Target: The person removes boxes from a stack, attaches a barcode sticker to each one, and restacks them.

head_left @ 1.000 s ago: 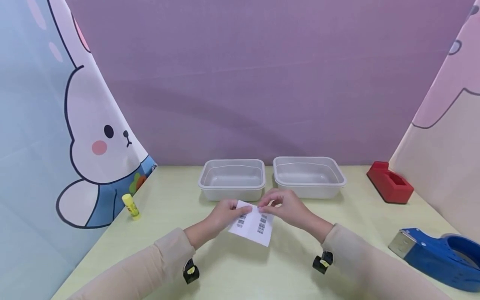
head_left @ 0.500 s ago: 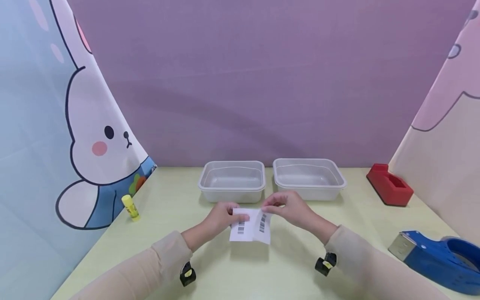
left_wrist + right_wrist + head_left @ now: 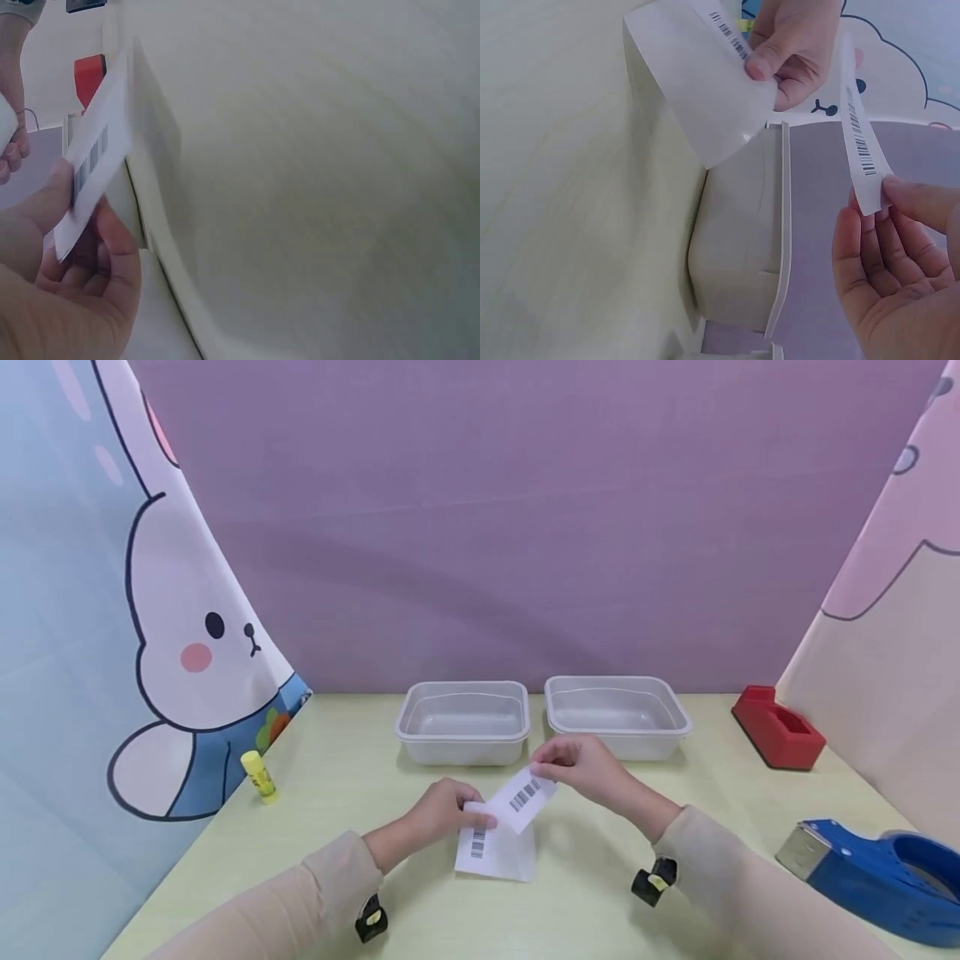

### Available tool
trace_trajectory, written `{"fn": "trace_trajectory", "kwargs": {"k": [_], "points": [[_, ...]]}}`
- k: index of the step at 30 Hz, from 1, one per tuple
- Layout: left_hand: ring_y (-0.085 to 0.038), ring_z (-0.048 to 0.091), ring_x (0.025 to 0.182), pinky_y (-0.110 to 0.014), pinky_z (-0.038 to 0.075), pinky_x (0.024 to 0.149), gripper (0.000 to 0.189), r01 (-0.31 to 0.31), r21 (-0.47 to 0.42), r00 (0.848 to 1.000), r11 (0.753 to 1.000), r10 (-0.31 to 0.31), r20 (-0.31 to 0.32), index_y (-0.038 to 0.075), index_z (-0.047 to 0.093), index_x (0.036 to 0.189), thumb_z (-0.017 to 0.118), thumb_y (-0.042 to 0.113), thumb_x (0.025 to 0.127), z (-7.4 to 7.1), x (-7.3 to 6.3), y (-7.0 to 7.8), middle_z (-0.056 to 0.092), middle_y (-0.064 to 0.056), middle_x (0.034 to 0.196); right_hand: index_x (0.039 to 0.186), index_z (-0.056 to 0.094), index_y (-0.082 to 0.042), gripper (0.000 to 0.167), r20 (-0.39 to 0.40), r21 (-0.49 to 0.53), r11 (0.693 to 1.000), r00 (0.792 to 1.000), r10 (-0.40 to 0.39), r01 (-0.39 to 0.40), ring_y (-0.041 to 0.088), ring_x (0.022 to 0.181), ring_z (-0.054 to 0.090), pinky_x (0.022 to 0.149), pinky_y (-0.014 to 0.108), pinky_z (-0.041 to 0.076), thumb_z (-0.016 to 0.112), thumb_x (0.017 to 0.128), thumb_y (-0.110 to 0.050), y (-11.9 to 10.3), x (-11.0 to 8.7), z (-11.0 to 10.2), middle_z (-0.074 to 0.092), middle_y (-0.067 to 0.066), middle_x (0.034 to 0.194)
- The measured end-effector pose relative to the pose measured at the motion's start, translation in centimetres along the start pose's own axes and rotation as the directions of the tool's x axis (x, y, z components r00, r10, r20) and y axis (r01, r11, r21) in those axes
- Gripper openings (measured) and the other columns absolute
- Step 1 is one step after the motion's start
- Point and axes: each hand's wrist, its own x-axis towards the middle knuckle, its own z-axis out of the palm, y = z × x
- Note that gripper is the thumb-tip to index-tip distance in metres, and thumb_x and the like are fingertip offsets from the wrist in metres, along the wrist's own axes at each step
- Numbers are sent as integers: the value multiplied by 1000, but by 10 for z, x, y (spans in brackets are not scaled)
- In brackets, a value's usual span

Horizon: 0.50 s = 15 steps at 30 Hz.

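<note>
Table (image 3: 555, 927), two tubs (image 3: 465, 753) behind; my left hand (image 3: 441, 812) pinches the sheet (image 3: 504, 860), my right hand (image 3: 583, 766) pinches the label (image 3: 527, 796), all above the table; half a second ago they looked joined, now the label's clear, so peeling seems done

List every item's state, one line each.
Barcode sheet: pinched in left hand
Barcode label: pinched in right hand, apart from sheet
Left plastic tub: upright, uncovered
Right plastic tub: upright, uncovered
Glue stick: standing, capped
Red tape dispenser: upright
Blue tape dispenser: lying on its side
</note>
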Motion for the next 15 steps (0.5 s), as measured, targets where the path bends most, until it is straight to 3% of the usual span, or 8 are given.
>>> {"fn": "trace_trajectory", "kwargs": {"k": [10,15], "points": [[-8,62,79,-19,52,71,28,-57,8,998,998,57,34,3,73,95,85,15,72,-4,-4,-3,73,-6,89,101,68,8,22,-54,154,976,985,165,-155,10,74,64,73,35,59,71,86,-7,11,8,0,73,7,87],[-10,64,83,-22,55,77,34,-50,-142,998,989,55,34,1,69,106,81,16,78,-8,0,-1,72,-9,94,100,67,9,21,-61,185,968,981,187,-173,9,73,65,74,34,59,71,85,-5,14,12,3,73,8,87]]}}
